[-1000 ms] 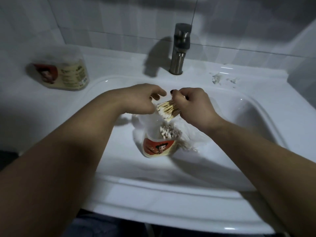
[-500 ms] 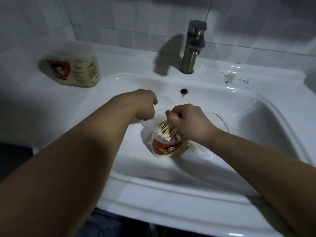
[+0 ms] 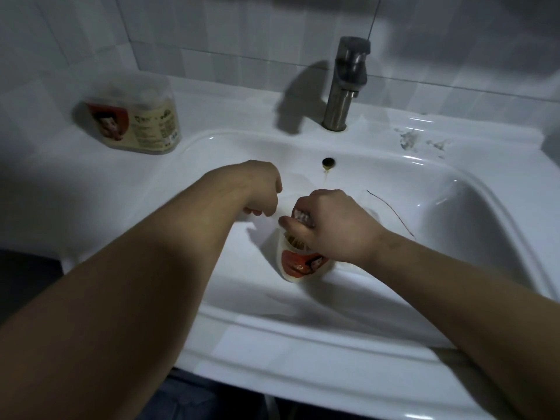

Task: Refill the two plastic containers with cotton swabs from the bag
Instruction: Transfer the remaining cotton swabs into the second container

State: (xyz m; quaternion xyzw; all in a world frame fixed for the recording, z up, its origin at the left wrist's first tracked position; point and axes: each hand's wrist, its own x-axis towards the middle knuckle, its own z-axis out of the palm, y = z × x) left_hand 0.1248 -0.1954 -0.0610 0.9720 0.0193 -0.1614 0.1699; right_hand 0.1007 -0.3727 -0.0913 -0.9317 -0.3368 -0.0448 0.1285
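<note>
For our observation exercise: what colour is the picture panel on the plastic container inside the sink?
Red-orange picture panel on the clear plastic container; head view.

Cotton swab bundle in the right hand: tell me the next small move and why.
Probably loosen the right hand and let the bundle of wooden-stick cotton swabs drop in: their lower ends already sit inside the clear red-labelled plastic container standing in the white sink.

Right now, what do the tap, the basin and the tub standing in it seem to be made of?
Tap: brushed metal, probably stainless steel; dull grey sheen. Basin: glazed white ceramic, judging by its sharp glossy highlights, possibly cast resin. Tub: thin translucent plastic with a printed red label; its wall looks see-through.
</note>
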